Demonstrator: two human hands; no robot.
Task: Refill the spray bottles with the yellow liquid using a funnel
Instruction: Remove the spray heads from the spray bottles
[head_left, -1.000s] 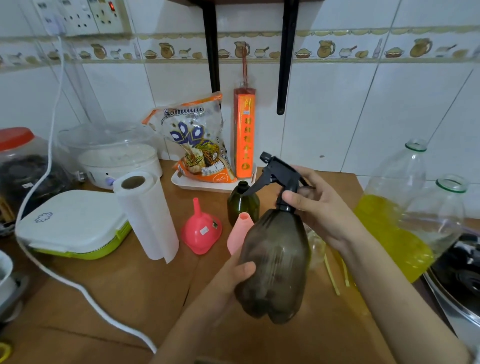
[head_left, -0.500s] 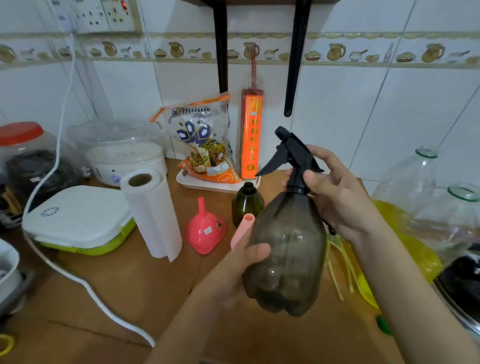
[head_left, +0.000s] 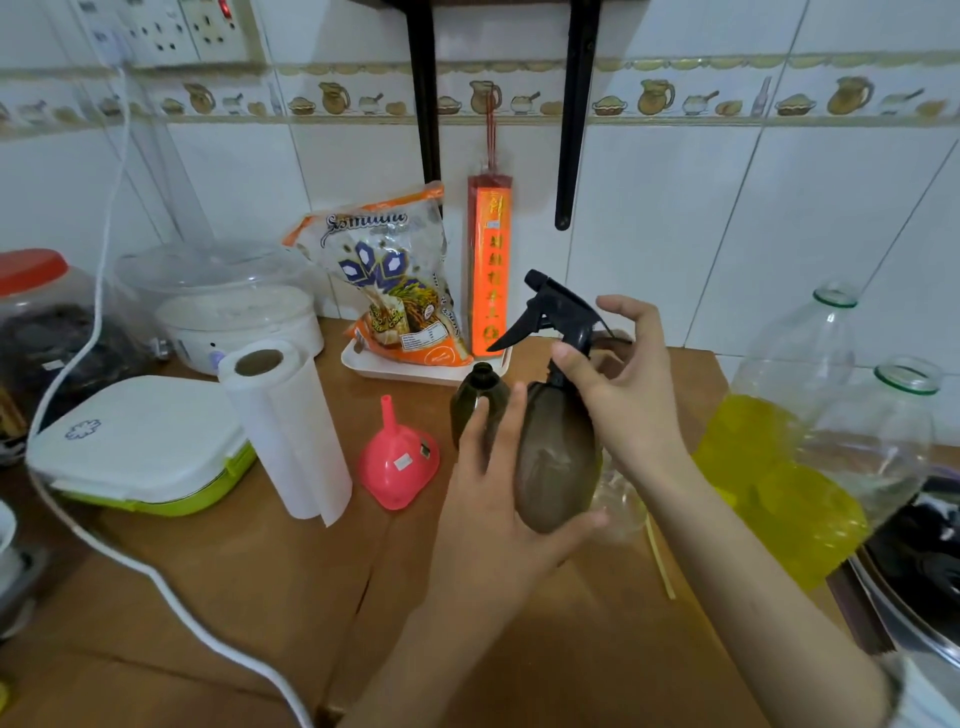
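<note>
Gripping the brown spray bottle (head_left: 558, 457) above the table (head_left: 234, 582), the left hand (head_left: 498, 514) wraps its fingers around the body while the right hand (head_left: 623, 384) pinches the black trigger head (head_left: 558, 312). A pink funnel (head_left: 397, 460) stands inverted just left.

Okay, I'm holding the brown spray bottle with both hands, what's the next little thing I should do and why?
Probably twist the black trigger head off. It sits on the neck of the spray bottle, so nothing can be poured in; your left hand cradles the body, your right hand is at the collar, and the pink funnel lies unused.
</note>
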